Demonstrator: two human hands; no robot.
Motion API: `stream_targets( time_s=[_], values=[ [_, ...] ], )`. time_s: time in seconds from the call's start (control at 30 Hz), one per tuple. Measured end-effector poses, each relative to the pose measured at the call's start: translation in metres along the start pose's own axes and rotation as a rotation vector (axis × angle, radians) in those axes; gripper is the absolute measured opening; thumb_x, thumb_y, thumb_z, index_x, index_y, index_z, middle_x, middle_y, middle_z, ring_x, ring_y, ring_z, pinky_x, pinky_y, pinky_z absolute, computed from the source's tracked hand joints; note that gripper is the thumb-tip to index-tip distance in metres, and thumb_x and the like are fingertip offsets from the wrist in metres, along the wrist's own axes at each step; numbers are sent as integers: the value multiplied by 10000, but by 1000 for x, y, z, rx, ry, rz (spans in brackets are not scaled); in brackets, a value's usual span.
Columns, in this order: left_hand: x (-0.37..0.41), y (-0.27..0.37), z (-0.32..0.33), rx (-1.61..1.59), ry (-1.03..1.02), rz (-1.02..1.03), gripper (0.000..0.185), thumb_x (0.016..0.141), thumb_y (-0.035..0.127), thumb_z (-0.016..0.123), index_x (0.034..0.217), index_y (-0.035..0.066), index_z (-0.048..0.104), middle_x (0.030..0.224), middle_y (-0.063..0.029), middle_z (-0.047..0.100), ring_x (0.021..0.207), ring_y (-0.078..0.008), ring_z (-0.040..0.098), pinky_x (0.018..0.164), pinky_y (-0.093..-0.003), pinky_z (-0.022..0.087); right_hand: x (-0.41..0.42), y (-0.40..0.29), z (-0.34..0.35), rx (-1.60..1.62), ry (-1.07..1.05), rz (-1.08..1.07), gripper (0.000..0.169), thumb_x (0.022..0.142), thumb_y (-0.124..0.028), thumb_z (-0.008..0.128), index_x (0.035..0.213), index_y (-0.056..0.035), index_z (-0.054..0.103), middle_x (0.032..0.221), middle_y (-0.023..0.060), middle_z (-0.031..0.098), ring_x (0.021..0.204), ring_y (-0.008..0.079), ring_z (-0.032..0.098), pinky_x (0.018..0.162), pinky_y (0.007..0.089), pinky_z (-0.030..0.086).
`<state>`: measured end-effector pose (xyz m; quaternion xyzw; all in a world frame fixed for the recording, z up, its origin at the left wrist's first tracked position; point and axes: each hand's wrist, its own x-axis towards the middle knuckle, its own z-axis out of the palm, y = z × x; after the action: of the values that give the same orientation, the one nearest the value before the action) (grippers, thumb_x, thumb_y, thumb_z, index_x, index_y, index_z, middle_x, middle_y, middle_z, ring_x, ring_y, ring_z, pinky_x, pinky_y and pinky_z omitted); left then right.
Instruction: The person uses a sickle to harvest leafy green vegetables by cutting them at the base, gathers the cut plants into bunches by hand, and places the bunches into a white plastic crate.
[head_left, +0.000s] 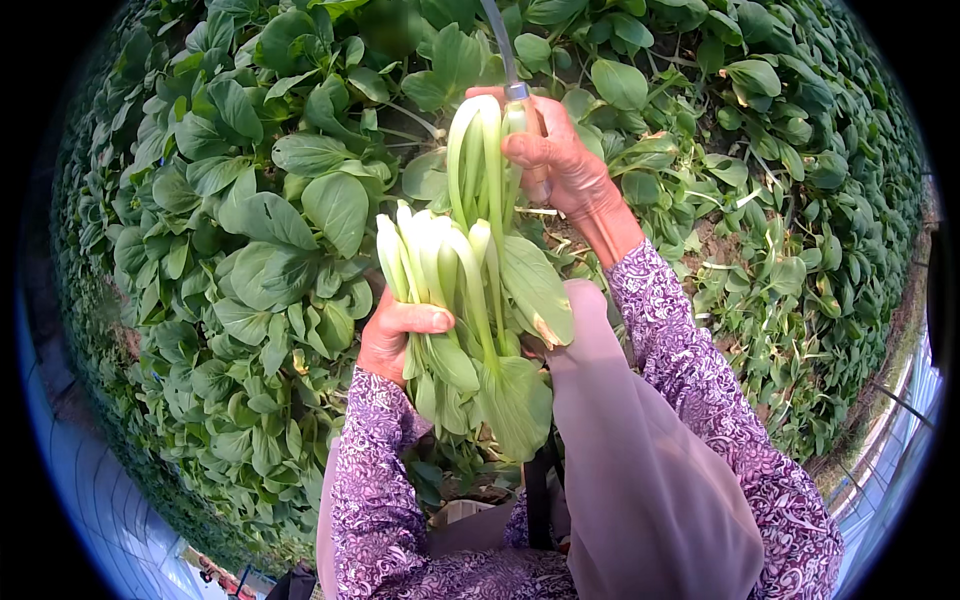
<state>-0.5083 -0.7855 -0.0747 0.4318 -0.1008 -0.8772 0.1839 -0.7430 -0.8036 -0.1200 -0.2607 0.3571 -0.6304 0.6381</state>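
Observation:
My left hand (401, 330) is closed around a bunch of leafy greens (439, 255) that look like bok choy, pale cut ends up and leaves hanging down. My right hand (555, 154) is just above and to the right. In it is the wooden handle (537, 176) of a knife or sickle, whose narrow metal blade (499, 37) points away from me. The same hand also grips bent pale stalks (472, 150), which run down beside the bunch. A broad leaf (532, 289) with a browned tip hangs at the bunch's right side.
Dense leafy plants (262, 247) grow in front and to the left. On the right lie loose leaves and cut stalks (720, 270) over patches of soil. My covered knee (585, 315) rises close to the bunch. Plastic sheeting (105, 495) curves along the lower left rim.

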Motion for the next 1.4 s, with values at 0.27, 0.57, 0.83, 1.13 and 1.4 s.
stream_targets(
  time_s=[0.27, 0.57, 0.83, 1.13, 1.4],
  values=[
    [-3, 42, -8, 233, -123, 312, 938, 522, 197, 684, 1357, 17, 296, 1406, -260, 265, 1295, -377, 303, 991, -409, 397, 4, -29, -27, -66, 48, -43, 584, 728, -207, 686, 1193, 43, 436, 958, 115, 607, 819, 175, 634, 732, 284, 529],
    [25, 12, 14, 98, -33, 323, 860, 626, 384, 672, 1326, 9, 341, 1215, -220, 500, 1065, -359, 542, 907, -440, 464, 7, -1, 37, -79, -44, 195, 520, 694, -267, 771, 1070, -7, 525, 795, -7, 537, 638, 48, 531, 459, 165, 417],
    [31, 9, -10, -64, -71, 238, 721, 619, 20, 658, 1288, 23, 387, 1181, -148, 527, 1058, -283, 550, 932, -424, 458, -17, -21, 37, -735, 241, 39, 473, 685, -291, 784, 967, -11, 530, 677, -12, 517, 575, 48, 472, 527, 223, 407],
    [13, 32, -3, 470, 0, 131, 862, 540, 65, 716, 1316, 34, 344, 1169, -75, 515, 1080, -198, 498, 966, -315, 363, -48, -38, 28, -409, 83, 315, 466, 722, -60, 669, 1132, 42, 472, 861, 61, 567, 569, 77, 533, 475, 205, 419],
    [-46, 79, -3, 996, -117, -82, 859, 583, 144, 820, 1300, -10, 371, 1201, -66, 503, 1100, -149, 464, 979, -306, 355, -84, -72, -11, -331, 102, 404, 324, 708, -22, 626, 992, 41, 484, 838, 80, 528, 534, 123, 511, 454, 240, 407]
  ],
)
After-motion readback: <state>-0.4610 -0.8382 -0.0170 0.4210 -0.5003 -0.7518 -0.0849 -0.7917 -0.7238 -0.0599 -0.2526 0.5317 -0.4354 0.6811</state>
